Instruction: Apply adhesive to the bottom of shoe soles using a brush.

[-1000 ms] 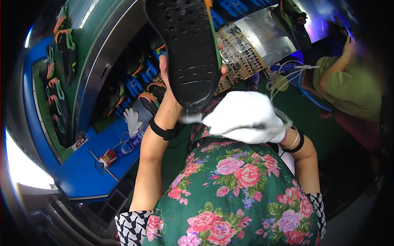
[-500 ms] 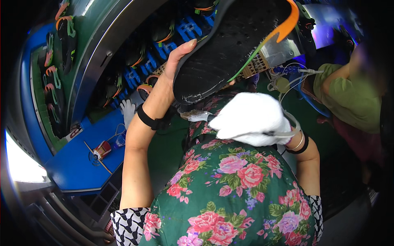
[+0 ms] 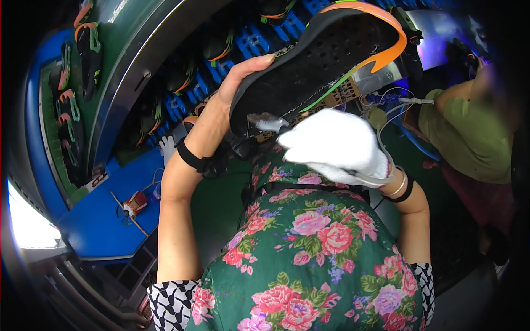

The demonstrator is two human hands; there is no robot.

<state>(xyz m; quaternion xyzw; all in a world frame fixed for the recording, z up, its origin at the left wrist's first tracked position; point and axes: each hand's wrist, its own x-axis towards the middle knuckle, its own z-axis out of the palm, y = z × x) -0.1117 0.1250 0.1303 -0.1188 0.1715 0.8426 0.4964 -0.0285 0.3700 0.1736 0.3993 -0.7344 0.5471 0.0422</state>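
Note:
My left hand (image 3: 238, 80) grips a black shoe sole (image 3: 309, 71) by its left edge, the thumb on the rim and the other fingers hidden beneath. An orange and green trim runs along the sole's toe end and right side. A white glove covers my right hand (image 3: 337, 146), which is closed round the handle of a flat brush (image 3: 270, 122). The brush's bristles lie over the sole's heel end and seem to touch it.
Rows of black soles with orange and green trim (image 3: 218, 47) stand on blue holders ahead. More hang on the green curved panel (image 3: 91, 55) at left. A blue table (image 3: 99, 220) bears a small red box (image 3: 135, 203). Another person in green (image 3: 469, 127) is at right.
The brush has moved up and left from below the heel onto the sole's surface. The sole has tipped, so its orange toe end now shows whole.

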